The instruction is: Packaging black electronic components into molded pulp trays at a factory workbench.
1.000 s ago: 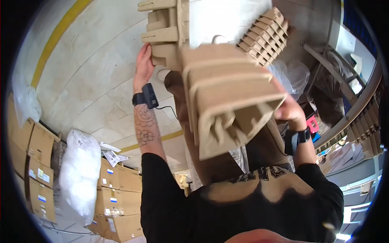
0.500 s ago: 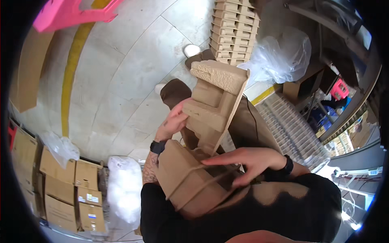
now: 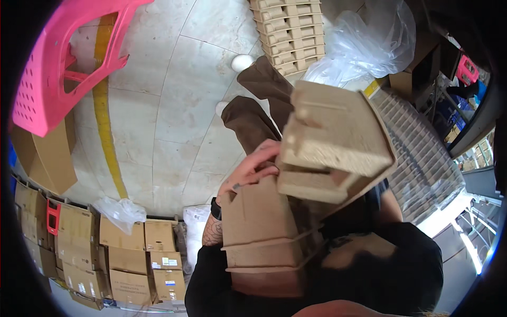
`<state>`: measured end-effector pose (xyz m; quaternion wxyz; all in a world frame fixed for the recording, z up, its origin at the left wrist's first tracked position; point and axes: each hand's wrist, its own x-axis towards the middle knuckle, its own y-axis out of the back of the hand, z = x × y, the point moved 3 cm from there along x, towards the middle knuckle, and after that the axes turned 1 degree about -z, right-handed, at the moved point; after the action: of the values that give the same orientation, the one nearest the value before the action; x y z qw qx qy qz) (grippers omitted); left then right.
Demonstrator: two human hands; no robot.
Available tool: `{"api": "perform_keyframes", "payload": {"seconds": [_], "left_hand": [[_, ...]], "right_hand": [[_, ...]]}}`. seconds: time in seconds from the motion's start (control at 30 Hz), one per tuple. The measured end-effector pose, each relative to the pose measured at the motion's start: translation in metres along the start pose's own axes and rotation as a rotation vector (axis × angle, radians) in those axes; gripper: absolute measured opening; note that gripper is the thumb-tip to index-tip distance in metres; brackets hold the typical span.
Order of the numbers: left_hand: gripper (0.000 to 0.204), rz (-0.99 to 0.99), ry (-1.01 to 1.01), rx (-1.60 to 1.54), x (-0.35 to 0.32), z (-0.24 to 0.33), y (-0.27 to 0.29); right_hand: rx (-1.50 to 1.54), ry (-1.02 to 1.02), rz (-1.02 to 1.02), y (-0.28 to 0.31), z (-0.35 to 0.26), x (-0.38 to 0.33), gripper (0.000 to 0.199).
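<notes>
My left grip [image 3: 252,168] curled round pulp tray [image 3: 334,129] at left edge; nested stack [image 3: 260,216] near, probably body-braced for steadiness; right grip hidden, can't tell.

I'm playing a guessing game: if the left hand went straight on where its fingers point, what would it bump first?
Probably the upper tray: the left hand points right, toward it. They may be touching; depth there is unclear.
</notes>
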<state>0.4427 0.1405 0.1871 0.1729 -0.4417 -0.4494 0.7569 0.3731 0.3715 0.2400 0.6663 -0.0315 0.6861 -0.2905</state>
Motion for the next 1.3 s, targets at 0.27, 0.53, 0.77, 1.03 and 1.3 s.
{"api": "perform_keyframes", "payload": {"seconds": [0.27,0.53,0.77,1.03,1.3], "left_hand": [[0.050,0.011,0.014,0.138,-0.025,-0.012,0.016],[0.046,-0.026,0.042,0.217,-0.060,-0.064,0.058],[0.040,-0.103,-0.086,0.230,-0.058,-0.062,0.060],[0.041,-0.049,-0.033,0.305,-0.077,-0.044,0.012],[0.043,0.045,-0.084,0.323,-0.125,0.018,-0.065]], "right_hand": [[-0.124,0.115,0.442,0.220,0.029,0.254,0.074],[0.057,0.139,0.613,0.204,0.013,0.308,0.073],[0.047,0.316,0.476,0.205,0.017,0.283,0.081],[-0.049,0.526,0.288,0.178,-0.007,0.252,0.036],[0.176,0.681,0.092,0.108,-0.027,0.193,0.018]]}}
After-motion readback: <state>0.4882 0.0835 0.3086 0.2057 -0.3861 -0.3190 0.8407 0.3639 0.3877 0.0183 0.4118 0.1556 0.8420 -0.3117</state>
